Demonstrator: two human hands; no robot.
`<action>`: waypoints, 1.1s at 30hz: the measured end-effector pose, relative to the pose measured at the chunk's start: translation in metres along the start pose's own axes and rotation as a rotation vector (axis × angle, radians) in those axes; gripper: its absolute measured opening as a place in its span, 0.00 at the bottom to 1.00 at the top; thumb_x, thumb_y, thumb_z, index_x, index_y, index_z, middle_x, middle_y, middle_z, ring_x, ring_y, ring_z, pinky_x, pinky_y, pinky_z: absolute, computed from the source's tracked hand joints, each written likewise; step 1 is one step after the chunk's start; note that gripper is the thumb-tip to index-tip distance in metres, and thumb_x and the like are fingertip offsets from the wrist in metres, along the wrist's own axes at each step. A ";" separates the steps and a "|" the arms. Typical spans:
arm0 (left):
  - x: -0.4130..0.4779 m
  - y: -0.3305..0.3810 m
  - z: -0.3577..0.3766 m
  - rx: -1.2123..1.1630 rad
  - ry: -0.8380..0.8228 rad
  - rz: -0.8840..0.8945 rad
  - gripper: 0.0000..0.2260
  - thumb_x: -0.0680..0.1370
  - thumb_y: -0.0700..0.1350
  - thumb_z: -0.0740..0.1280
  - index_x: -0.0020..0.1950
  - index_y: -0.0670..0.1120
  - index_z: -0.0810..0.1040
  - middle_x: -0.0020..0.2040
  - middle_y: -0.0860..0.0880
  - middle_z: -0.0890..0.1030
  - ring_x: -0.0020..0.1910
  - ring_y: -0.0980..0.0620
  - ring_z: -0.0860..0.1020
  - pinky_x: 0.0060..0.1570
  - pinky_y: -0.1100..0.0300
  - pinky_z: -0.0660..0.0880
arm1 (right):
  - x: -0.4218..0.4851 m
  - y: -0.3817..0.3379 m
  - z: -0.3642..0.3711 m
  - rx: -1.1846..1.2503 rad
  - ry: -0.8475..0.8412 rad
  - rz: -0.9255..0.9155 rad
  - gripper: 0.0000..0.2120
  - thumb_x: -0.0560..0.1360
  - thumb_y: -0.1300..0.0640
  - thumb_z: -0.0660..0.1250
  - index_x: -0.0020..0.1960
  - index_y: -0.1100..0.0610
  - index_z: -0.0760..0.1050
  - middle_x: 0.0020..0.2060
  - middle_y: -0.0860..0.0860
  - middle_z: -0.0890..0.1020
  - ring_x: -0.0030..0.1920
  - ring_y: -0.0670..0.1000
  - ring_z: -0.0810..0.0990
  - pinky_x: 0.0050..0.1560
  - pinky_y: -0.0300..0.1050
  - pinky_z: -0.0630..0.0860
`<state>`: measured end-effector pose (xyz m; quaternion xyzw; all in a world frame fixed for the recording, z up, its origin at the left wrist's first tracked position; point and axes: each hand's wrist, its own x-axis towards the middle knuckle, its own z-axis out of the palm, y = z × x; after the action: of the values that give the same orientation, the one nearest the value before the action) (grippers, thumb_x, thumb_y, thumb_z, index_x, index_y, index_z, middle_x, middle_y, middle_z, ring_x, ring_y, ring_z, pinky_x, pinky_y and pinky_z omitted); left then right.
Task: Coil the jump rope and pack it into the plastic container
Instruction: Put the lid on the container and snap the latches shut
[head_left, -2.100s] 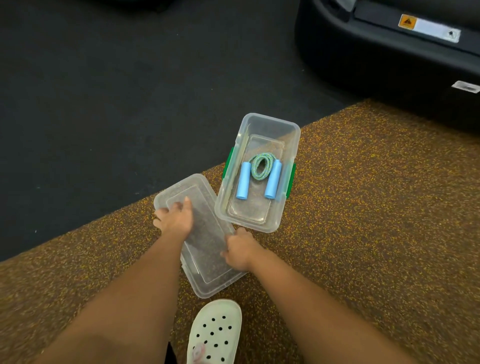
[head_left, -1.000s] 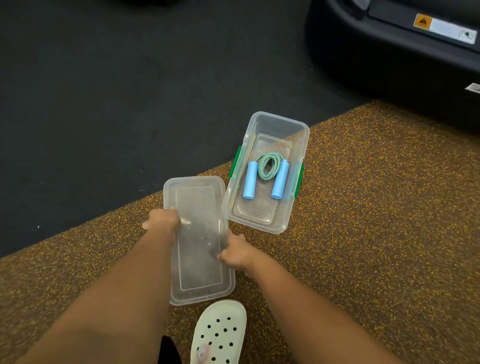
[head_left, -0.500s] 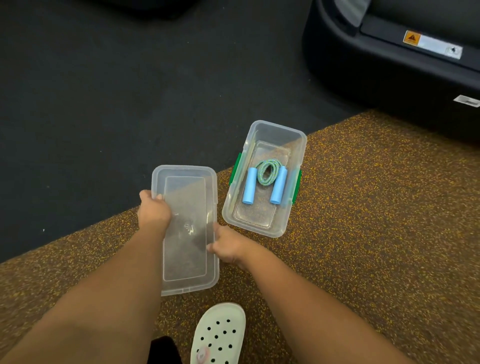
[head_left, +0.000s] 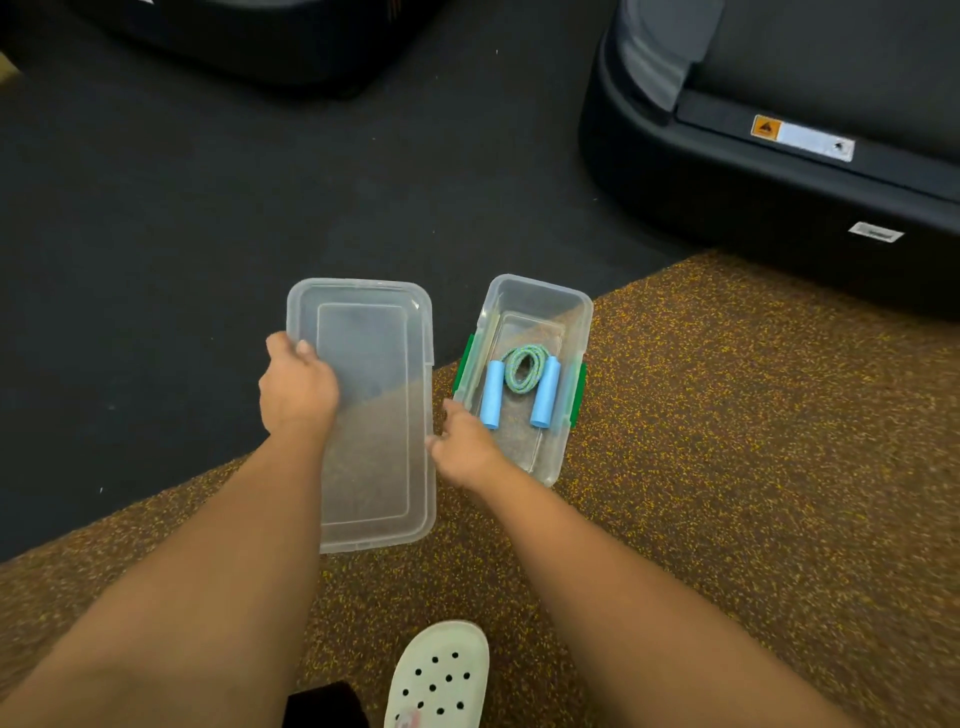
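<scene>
Speckled brown flooring (head_left: 727, 467) lay under the open plastic container (head_left: 543, 285), where the coiled jump rope (head_left: 524, 369) sat (blue handles either side). My left hand (head_left: 298, 387) gripped the clear lid (head_left: 374, 415) by its left edge; my right hand (head_left: 462, 449) pinched its right edge.

Gym setting, speckled rubber flooring (head_left: 727, 467), black mat (head_left: 156, 208), treadmill base (head_left: 753, 197) with warning sticker (head_left: 800, 137)
</scene>
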<state>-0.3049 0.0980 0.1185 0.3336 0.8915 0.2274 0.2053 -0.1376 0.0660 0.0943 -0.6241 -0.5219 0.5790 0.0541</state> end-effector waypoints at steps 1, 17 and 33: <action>-0.002 0.005 0.001 -0.012 -0.010 0.010 0.14 0.82 0.50 0.50 0.62 0.44 0.65 0.57 0.38 0.76 0.55 0.36 0.74 0.46 0.49 0.68 | 0.000 0.000 -0.003 0.032 0.023 0.001 0.29 0.78 0.59 0.61 0.76 0.59 0.54 0.72 0.62 0.65 0.72 0.61 0.65 0.72 0.54 0.64; -0.047 0.080 0.029 -0.290 -0.413 0.091 0.13 0.77 0.52 0.58 0.60 0.53 0.76 0.50 0.45 0.81 0.48 0.43 0.81 0.52 0.46 0.78 | -0.009 0.032 -0.068 0.485 0.422 0.086 0.23 0.74 0.64 0.56 0.63 0.42 0.67 0.51 0.58 0.81 0.50 0.59 0.81 0.52 0.61 0.80; -0.065 0.075 0.060 -0.185 -0.604 0.154 0.15 0.77 0.39 0.65 0.63 0.48 0.72 0.51 0.51 0.79 0.52 0.48 0.78 0.54 0.51 0.76 | -0.002 0.039 -0.101 0.544 0.587 0.173 0.18 0.75 0.65 0.58 0.62 0.51 0.67 0.51 0.54 0.80 0.50 0.57 0.80 0.52 0.59 0.80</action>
<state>-0.1911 0.1203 0.1241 0.4323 0.7382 0.2130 0.4720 -0.0349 0.1014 0.1020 -0.7674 -0.2576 0.4957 0.3148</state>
